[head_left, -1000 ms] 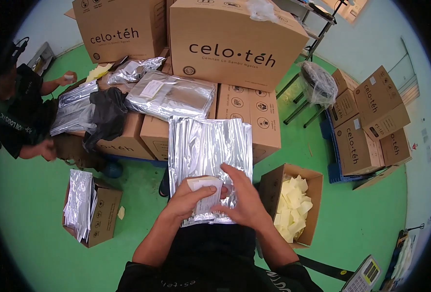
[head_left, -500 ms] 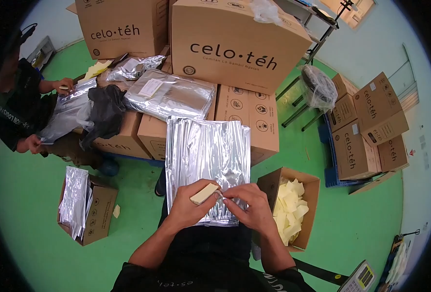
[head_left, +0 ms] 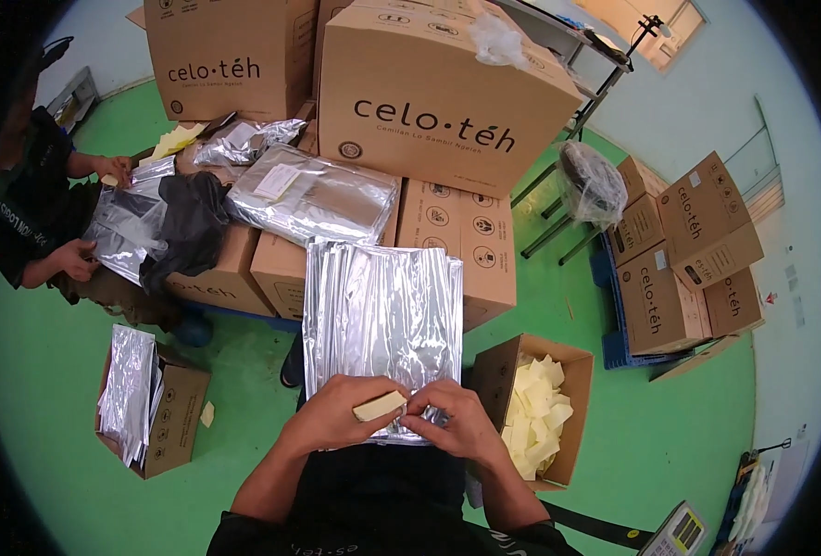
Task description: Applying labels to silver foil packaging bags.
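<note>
My left hand (head_left: 341, 408) is closed round a small cream stack of paper labels (head_left: 378, 406), held over the near part of a pile of silver foil sheets or pouches (head_left: 382, 310). My right hand (head_left: 443, 422) meets it at the stack's right end, thumb and forefinger pinched on something small that I cannot make out. The lower part of the foil pile is hidden behind both hands.
Cardboard boxes (head_left: 447, 102) bear foil packets (head_left: 308, 190) and a black bag (head_left: 193, 213). A co-worker (head_left: 31, 185) handles foil at left. Floor boxes hold foil sheets (head_left: 128, 389) and pale yellow scraps (head_left: 535, 412). A wrapped stool (head_left: 586, 185) and boxes (head_left: 670, 287) stand right.
Over the last second my left hand has turned the stack, so its printed face no longer shows. My right fingers have closed to a pinch beside it. The co-worker's hands have moved onto the foil.
</note>
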Available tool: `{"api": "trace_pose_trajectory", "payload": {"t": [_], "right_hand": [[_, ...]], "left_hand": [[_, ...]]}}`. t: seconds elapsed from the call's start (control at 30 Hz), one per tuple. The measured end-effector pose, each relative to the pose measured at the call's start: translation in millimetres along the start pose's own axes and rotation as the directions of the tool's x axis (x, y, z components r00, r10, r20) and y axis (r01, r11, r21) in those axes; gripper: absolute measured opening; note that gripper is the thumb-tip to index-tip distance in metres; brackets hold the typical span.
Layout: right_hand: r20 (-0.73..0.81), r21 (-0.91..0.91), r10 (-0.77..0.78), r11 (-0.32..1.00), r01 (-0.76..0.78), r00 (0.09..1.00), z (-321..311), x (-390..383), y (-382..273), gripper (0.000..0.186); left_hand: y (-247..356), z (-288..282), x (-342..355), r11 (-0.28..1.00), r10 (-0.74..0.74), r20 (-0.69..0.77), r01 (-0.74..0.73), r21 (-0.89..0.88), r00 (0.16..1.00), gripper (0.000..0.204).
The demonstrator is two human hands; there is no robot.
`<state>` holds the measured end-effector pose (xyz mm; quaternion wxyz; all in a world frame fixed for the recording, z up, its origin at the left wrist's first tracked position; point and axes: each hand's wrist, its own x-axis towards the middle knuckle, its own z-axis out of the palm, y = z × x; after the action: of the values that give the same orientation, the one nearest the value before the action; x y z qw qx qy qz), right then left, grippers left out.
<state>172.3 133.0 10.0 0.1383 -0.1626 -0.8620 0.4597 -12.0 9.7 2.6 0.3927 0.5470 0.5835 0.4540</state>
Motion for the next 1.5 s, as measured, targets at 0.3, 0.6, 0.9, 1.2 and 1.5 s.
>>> {"api": "trace_pose_trajectory", "payload": {"t": [0.3,0.6,0.9,1.2,1.5], "right_hand": [[0.033,0.113,-0.002,0.994,-0.001,0.999,0,1,0,0.010],[0.051,0.226,0.016,0.974,-0.027,0.999,2,-1,5,0.008],[-0.180,0.030,-0.160,0.985,0.168,0.971,15,5,7,0.015],[-0.339,-0.101,-0.226,0.974,0.204,0.913,28,11,10,0.016],[-0.455,-0.092,-0.142,0.989,0.112,0.879,28,15,24,0.010]], "left_hand": [[2,-4,-4,1.000,0.023,0.017,-0.023,0.002,1.000,0.022],[-1,-4,-4,0.998,0.034,0.026,-0.036,0.056,0.999,0.024],[6,0,-3,0.975,0.042,0.007,-0.043,0.217,0.999,0.025],[10,9,-2,0.912,0.112,-0.080,-0.070,0.405,0.991,0.031],[10,9,6,0.907,0.236,-0.234,-0.128,0.401,0.943,0.027]]}}
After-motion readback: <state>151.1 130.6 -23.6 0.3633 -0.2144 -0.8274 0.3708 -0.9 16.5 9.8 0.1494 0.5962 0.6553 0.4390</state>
